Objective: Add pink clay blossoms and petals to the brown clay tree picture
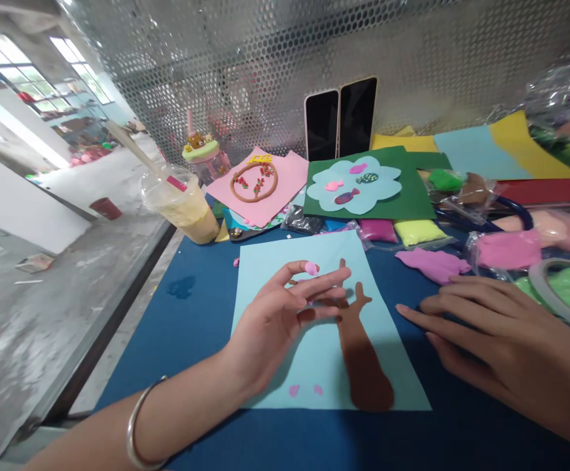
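My left hand (pixel 279 320) is over a light blue sheet of paper (pixel 260 268), fingers stretched and apart. A small pink clay piece (pixel 311 268) sits at one fingertip and is not pinched. On the sheet is a flat brown clay tree trunk (pixel 366 360) with short branches. Two small pink clay bits (pixel 294 390) lie near the sheet's lower edge. My right hand (pixel 495 333) rests to the right of the sheet with extended fingers, holding nothing visible. Just beyond its fingers is a flattened lump of pink clay (pixel 432 263).
A plastic drink cup (pixel 181 203) stands at the left table edge. Behind the sheet are a pink card (pixel 289 176), a green card with clay fish (pixel 412 196) and two phones (pixel 358 118) against perforated metal. Bagged clay and a tape roll (pixel 554 288) crowd the right.
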Action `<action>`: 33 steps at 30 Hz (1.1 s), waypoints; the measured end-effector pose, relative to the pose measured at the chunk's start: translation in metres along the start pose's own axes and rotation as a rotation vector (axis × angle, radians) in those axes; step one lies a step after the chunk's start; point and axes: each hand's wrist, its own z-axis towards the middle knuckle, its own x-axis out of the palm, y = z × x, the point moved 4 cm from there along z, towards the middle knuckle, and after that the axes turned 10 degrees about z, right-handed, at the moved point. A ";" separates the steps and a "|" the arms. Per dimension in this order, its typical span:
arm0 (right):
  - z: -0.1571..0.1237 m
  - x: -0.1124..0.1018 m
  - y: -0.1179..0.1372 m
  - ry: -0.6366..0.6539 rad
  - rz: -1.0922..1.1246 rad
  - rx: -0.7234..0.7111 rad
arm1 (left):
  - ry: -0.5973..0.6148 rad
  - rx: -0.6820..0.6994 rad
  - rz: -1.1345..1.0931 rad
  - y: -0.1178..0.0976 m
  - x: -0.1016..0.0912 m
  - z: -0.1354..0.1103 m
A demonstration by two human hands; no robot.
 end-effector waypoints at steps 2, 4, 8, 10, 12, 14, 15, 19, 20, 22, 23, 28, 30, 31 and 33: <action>0.000 -0.001 -0.001 -0.008 0.026 0.008 | -0.002 0.001 0.000 0.000 -0.001 0.000; 0.000 -0.003 -0.003 -0.023 0.069 0.044 | -0.004 -0.004 0.000 0.001 -0.001 0.000; -0.004 -0.008 -0.008 -0.089 0.148 0.124 | -0.008 -0.012 -0.001 0.001 -0.003 0.000; -0.005 -0.009 -0.009 -0.109 0.155 0.139 | -0.004 -0.009 0.000 0.001 -0.003 0.001; -0.006 -0.008 -0.010 -0.085 0.166 0.143 | 0.001 -0.008 0.004 0.001 -0.003 0.001; -0.006 -0.005 -0.011 -0.057 0.174 0.127 | 0.005 -0.007 0.011 0.001 -0.002 0.002; -0.007 -0.004 -0.012 -0.040 0.169 0.121 | 0.006 -0.006 0.010 0.001 -0.002 0.001; -0.010 0.000 -0.016 0.025 0.093 0.087 | 0.000 -0.002 0.000 0.002 -0.002 0.001; -0.011 0.001 -0.016 0.038 0.067 0.069 | -0.004 -0.003 -0.003 0.002 -0.002 0.000; -0.014 0.000 -0.017 0.056 0.022 0.028 | -0.009 -0.006 0.000 0.001 -0.002 0.000; -0.015 0.000 -0.018 0.066 0.007 0.015 | -0.008 -0.007 0.001 0.001 -0.002 0.001; -0.016 -0.005 -0.023 0.029 0.027 0.010 | -0.001 -0.012 0.006 0.000 -0.003 0.002; -0.016 -0.007 -0.025 -0.023 0.046 0.003 | -0.002 -0.020 0.006 0.000 -0.004 0.002; -0.016 -0.007 -0.026 -0.038 0.050 0.000 | 0.000 -0.023 0.007 0.000 -0.004 0.002; -0.016 -0.005 -0.026 -0.036 0.052 -0.014 | 0.006 -0.021 0.008 0.000 -0.005 0.003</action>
